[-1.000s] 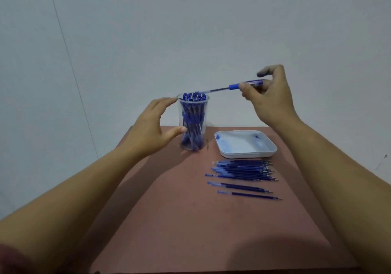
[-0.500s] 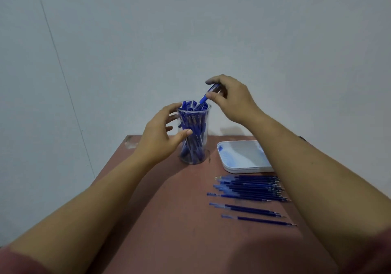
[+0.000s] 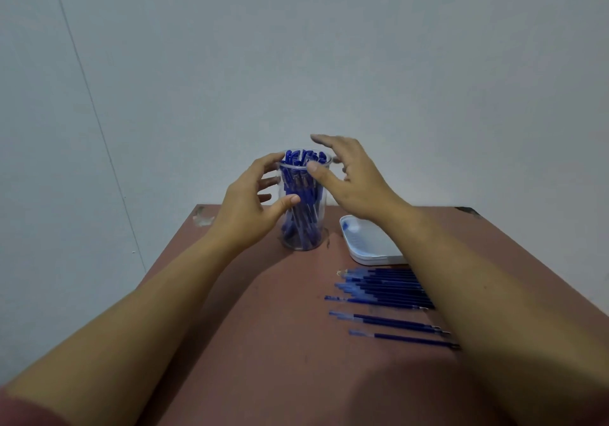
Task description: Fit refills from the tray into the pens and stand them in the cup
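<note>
Cup [image 3: 303, 228] seemingly within left fingers [image 3: 268, 162]

The left grip [image 3: 244, 208] curls round the clear cup [image 3: 286, 242], its thumb on the front wall. Blue pens [image 3: 301, 195] fill the cup. The right grip [image 3: 356, 182] hovers spread beside the rim and holds nothing. On the brown bench [image 3: 263, 327], loose refills [image 3: 385, 290] lie near a white tray [image 3: 369, 247].

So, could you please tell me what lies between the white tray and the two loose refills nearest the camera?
In the head view, the main pile of blue refills lies on the table between the tray and those two loose refills.
</note>
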